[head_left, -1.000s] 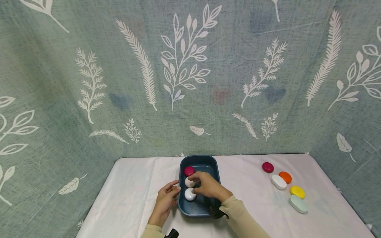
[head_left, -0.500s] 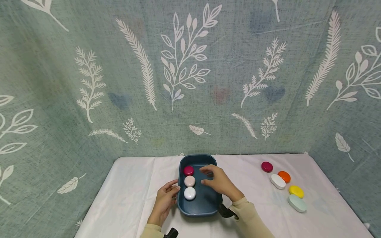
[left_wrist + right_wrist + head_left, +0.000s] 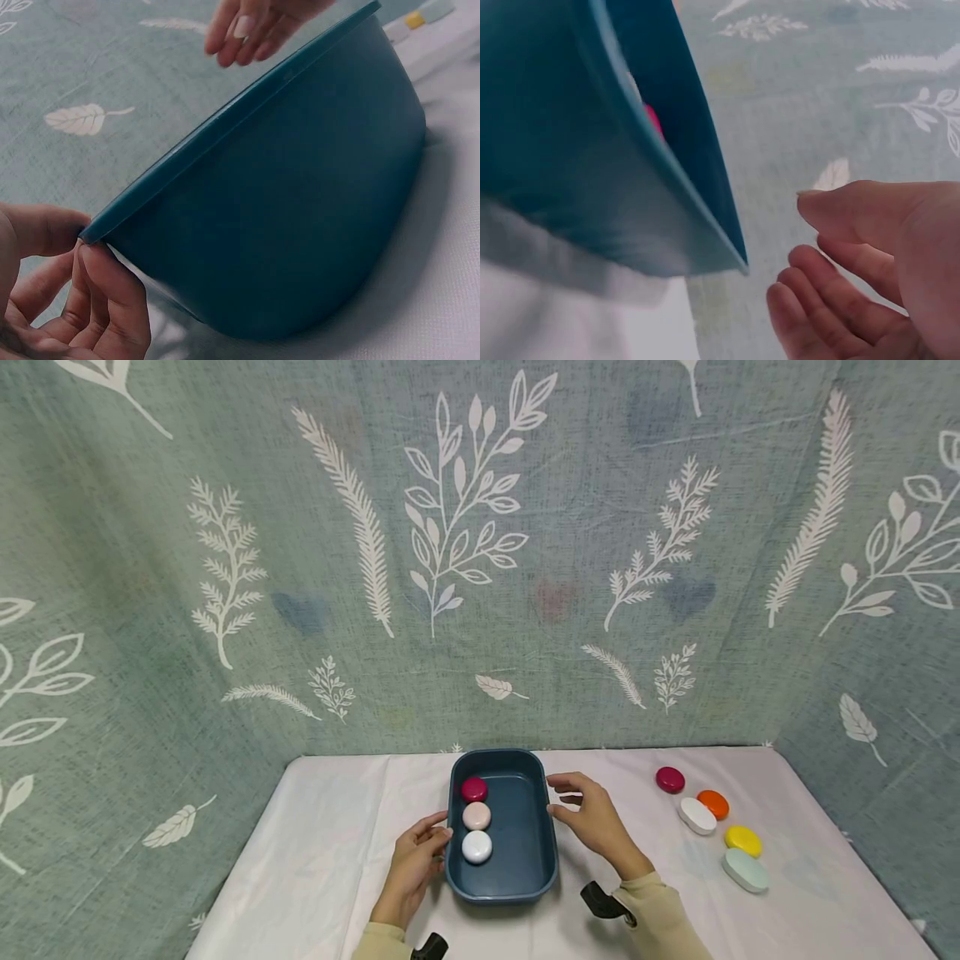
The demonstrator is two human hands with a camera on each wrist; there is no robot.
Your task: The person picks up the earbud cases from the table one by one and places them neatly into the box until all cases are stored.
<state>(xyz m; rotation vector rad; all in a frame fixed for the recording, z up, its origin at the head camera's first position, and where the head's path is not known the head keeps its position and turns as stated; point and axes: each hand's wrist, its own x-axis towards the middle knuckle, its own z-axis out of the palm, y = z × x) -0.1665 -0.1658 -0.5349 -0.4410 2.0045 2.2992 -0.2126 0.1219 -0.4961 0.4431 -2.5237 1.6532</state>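
Note:
A deep dark-blue rectangular tray [image 3: 525,852] with rounded corners stands on the white cloth. Along its left side sit three smooth round pieces in a column: dark pink [image 3: 474,790] at the far end, pale pink [image 3: 476,816] in the middle, white [image 3: 477,847] nearest. My left hand [image 3: 414,860] pinches the tray's left rim between thumb and fingers, as the left wrist view [image 3: 82,292] shows. Just beyond the right rim is my right hand [image 3: 600,818], fingers loosely bent and holding nothing. In the right wrist view, a gap separates that hand [image 3: 862,277] from the tray.
On the right part of the cloth [image 3: 600,910] lie more smooth pieces: a dark pink round one [image 3: 670,779], an orange one [image 3: 713,804], a white oval [image 3: 697,816], a yellow one [image 3: 743,841] and a pale green oval [image 3: 746,870]. A leaf-patterned curtain [image 3: 495,568] encloses the back and sides.
My right hand has left the pale pink and white pieces and moved right, out over the tray to beyond its right rim. My left hand has stayed at the left rim.

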